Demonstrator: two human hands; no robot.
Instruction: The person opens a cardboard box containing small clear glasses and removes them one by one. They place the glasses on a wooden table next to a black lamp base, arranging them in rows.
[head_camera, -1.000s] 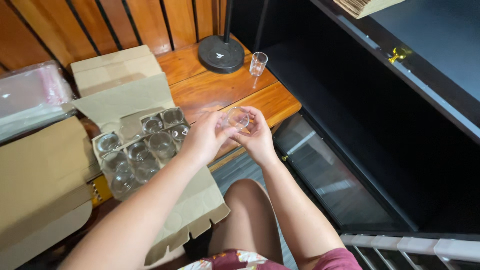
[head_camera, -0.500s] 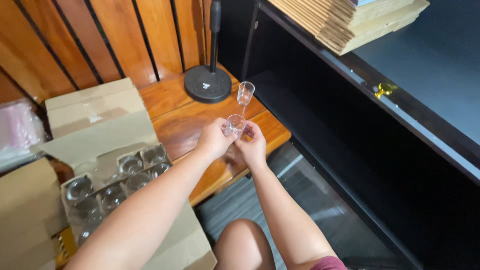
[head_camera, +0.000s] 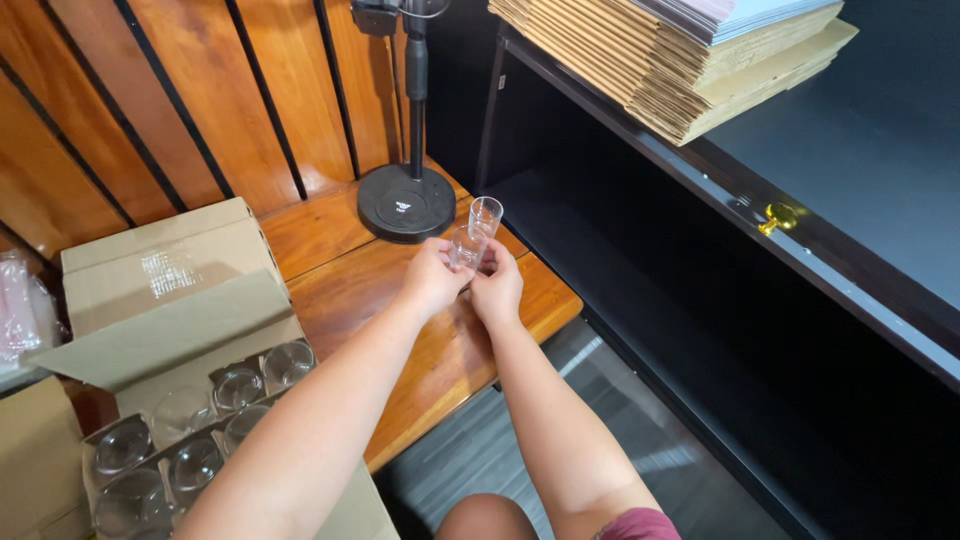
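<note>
1. Small clear glass is held between both hands over the wooden tabletop; left hand and right hand are both closed on it, fingertips pinching the sides.
2. Change over the last second: the held glass has been carried away from the carton and up beside the second clear glass, which stands just behind the grip, near or touching.
3. Judgement: the held glass appears close to being set down next to that one.
4. Round black stand base lies just beyond the grip.
5. Open cardboard carton of glasses sits well to the left of the grip.
</note>
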